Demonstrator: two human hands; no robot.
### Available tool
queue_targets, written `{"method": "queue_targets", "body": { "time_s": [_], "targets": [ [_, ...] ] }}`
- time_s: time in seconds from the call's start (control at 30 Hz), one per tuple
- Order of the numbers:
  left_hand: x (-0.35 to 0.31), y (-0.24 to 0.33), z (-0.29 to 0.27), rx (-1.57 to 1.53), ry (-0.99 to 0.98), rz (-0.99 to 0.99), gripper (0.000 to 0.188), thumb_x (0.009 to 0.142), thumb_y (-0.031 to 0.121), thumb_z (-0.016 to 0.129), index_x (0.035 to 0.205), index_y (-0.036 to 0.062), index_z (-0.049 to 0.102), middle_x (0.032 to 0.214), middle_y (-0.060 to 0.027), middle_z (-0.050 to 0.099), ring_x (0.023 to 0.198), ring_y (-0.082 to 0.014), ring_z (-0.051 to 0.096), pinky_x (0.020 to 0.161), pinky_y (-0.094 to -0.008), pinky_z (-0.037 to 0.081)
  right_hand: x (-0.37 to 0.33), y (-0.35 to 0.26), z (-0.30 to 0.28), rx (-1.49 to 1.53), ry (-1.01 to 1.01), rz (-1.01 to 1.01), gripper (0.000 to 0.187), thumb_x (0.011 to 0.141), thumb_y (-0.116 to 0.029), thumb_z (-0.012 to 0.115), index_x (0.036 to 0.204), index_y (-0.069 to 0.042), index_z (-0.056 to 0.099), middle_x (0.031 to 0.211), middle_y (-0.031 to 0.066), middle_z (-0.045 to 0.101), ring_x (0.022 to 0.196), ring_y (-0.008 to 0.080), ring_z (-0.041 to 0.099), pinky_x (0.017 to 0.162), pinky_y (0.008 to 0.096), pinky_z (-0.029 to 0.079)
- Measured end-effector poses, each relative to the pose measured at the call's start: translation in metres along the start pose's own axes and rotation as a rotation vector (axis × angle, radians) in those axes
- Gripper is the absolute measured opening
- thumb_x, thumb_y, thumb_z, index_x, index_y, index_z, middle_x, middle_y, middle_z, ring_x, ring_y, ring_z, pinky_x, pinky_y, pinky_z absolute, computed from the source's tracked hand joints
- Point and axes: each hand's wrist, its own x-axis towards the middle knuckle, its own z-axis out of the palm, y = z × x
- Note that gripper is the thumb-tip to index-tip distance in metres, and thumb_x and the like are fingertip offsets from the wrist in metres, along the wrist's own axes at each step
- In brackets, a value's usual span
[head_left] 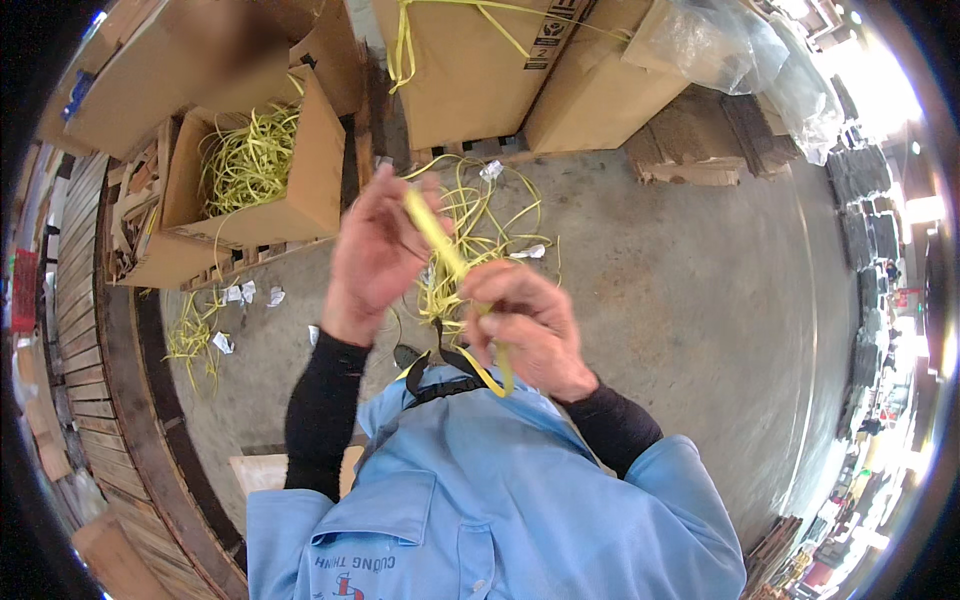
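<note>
A yellow strapping band (435, 232) stretches slantwise in front of my body, blurred by motion. My right hand (530, 325) is closed around it, and a loop of the band hangs below the fingers near my waist. My left hand (378, 255) is raised beside the band's upper end, palm showing and fingers stretched upward. The band passes close to its fingers; whether they touch it is not clear. Beyond both hands lies a loose tangle of yellow straps (490, 215) on the concrete floor.
An open cardboard box (318, 165) holding a heap of yellow straps (250, 160) stands at the left. Tall cartons (470, 80) stand ahead, beside flattened cardboard (690, 135) and clear plastic wrap (700, 45). More straps (192, 335) and paper scraps (240, 293) litter the left floor.
</note>
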Motion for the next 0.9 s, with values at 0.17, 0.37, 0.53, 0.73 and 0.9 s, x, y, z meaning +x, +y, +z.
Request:
{"method": "queue_targets", "body": {
  "time_s": [0.17, 0.37, 0.53, 0.73, 0.9],
  "targets": [
    [-0.056, 0.020, 0.039, 0.853, 0.191, -0.334, 0.026, 0.102, 0.024, 0.048, 0.086, 0.0073, 0.060, 0.059, 0.0029, 0.050, 0.053, -0.0054, 0.049, 0.051, -0.0212, 0.044, 0.037, 0.055, 0.005, 0.920, -0.305, 0.255, 0.050, 0.100, -0.040, 0.047, 0.135, -0.005, 0.044, 0.128, 0.0166, 0.054, 0.126, 0.0299, 0.049, 0.102, 0.0474, 0.043],
    [-0.169, 0.049, 0.003, 1.076, 0.547, 0.274, 0.026, 0.096, 0.013, 0.057, 0.122, 0.0111, 0.055, 0.074, 0.0027, 0.047, 0.058, -0.0068, 0.043, 0.047, -0.0208, 0.035, 0.132, 0.029, -0.082, 1.242, 0.029, 0.313, 0.042, 0.102, -0.035, 0.044, 0.109, 0.006, 0.051, 0.103, 0.0197, 0.060, 0.099, 0.0316, 0.058, 0.095, 0.0458, 0.047],
    [-0.395, 0.201, 0.001, -0.037, 0.149, 0.685, 0.022, 0.100, 0.032, 0.049, 0.090, 0.0130, 0.052, 0.071, 0.0028, 0.046, 0.065, -0.0136, 0.043, 0.058, -0.0312, 0.037, 0.164, 0.041, -0.240, 1.250, 0.429, 0.259, 0.018, 0.097, -0.014, 0.051, 0.093, 0.003, 0.053, 0.088, 0.0115, 0.058, 0.080, 0.0254, 0.056, 0.078, 0.0388, 0.050],
    [-0.581, 0.180, -0.032, 0.627, 1.288, 1.447, 0.024, 0.098, 0.025, 0.054, 0.118, 0.0118, 0.051, 0.075, 0.0012, 0.052, 0.064, -0.0082, 0.049, 0.046, -0.0240, 0.037, 0.132, 0.114, -0.335, 0.499, 0.832, 0.288, 0.014, 0.097, -0.010, 0.044, 0.086, -0.005, 0.051, 0.067, 0.0034, 0.044, 0.053, 0.0158, 0.041, 0.047, 0.0292, 0.035],
    [-0.511, 0.111, -0.084, 1.006, 1.830, 0.865, 0.026, 0.098, 0.019, 0.055, 0.122, 0.0115, 0.050, 0.067, 0.0034, 0.044, 0.051, -0.0019, 0.037, 0.038, -0.0194, 0.027, 0.124, -0.066, -0.243, -0.006, 0.383, -0.058, 0.024, 0.101, -0.025, 0.048, 0.094, -0.004, 0.057, 0.060, -0.0040, 0.036, 0.046, 0.0077, 0.031, 0.042, 0.0234, 0.027]
  ]
}}
